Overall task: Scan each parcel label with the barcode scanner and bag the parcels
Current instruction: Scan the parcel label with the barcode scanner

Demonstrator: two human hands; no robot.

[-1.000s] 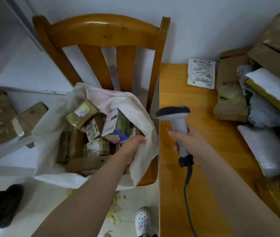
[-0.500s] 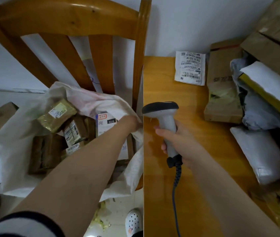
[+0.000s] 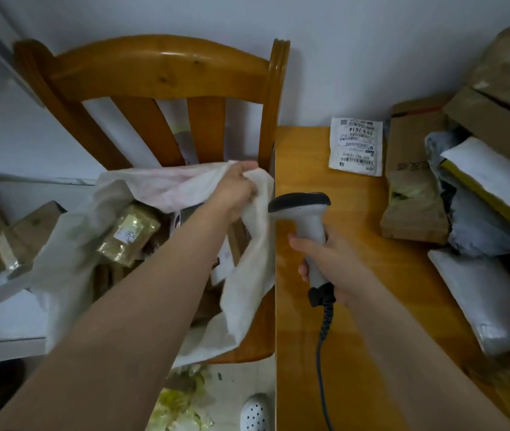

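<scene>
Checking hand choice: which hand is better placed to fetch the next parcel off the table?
Probably the left hand: it only grips the bag at its rim, while the right hand holds the scanner.

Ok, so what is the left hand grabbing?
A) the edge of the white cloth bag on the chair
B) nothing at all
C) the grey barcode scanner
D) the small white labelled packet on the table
A: the left hand grips the top edge of the white cloth bag on the brown wooden chair, while the grey barcode scanner is in the right hand.
</scene>
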